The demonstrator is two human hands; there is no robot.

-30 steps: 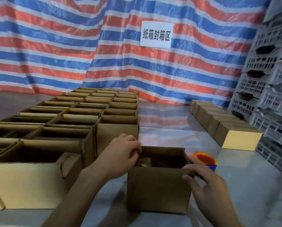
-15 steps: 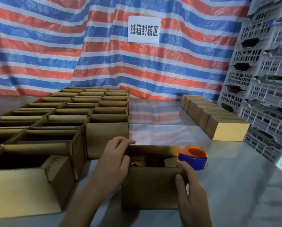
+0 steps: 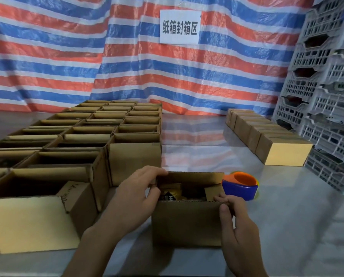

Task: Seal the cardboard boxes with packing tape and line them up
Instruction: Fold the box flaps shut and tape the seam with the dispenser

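A steel table (image 3: 297, 226) is backed by striped tarp (image 3: 67, 56). An open cardboard box (image 3: 187, 222) is gripped at its left edge by the left hand (image 3: 135, 194). Its near rim is pinched by the right hand (image 3: 241, 226).

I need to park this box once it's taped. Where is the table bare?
Bare table runs between the open boxes and the sealed row, beyond the tape dispenser, and right of the held box. Left side is crowded.

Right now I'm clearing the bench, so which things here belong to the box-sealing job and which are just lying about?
Job: open box, gripped by left hand and right hand; tape dispenser beside it; unsealed boxes at left; row of closed boxes at right.
Lying about: grey crates; striped tarp; paper sign.
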